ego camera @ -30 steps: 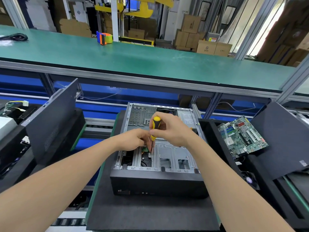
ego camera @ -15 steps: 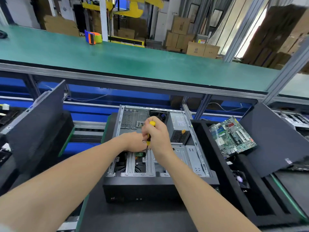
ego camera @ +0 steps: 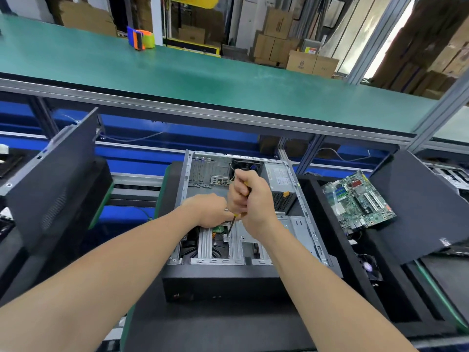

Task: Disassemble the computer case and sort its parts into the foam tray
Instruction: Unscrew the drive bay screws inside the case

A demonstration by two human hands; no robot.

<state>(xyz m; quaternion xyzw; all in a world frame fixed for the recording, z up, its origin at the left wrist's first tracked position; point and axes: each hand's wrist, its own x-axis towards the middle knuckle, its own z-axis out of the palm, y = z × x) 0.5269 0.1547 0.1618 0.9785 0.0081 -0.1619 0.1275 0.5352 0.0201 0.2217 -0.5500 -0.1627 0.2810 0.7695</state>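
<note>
An open computer case (ego camera: 220,283) lies on its side on a black mat, its silver drive cage facing me. My right hand (ego camera: 250,199) grips a screwdriver (ego camera: 231,226) with a yellow and black handle, held nearly upright, its tip on the drive cage. My left hand (ego camera: 208,210) sits right beside the shaft with curled fingers; what they pinch is hidden. A power supply (ego camera: 278,177) remains in the case's far right corner. The black foam tray (ego camera: 330,240) stands to the right, holding a green motherboard (ego camera: 357,201) and a small fan (ego camera: 368,266).
A black side panel (ego camera: 426,207) leans on the tray at the right. Another dark panel (ego camera: 50,179) stands tilted at the left. A green bench (ego camera: 203,74) runs across behind, with an orange and blue tape dispenser (ego camera: 139,39). Cardboard boxes are stacked beyond.
My right hand has slid down over the screwdriver handle, covering most of it. Both hands stay over the drive cage. The view has shifted slightly.
</note>
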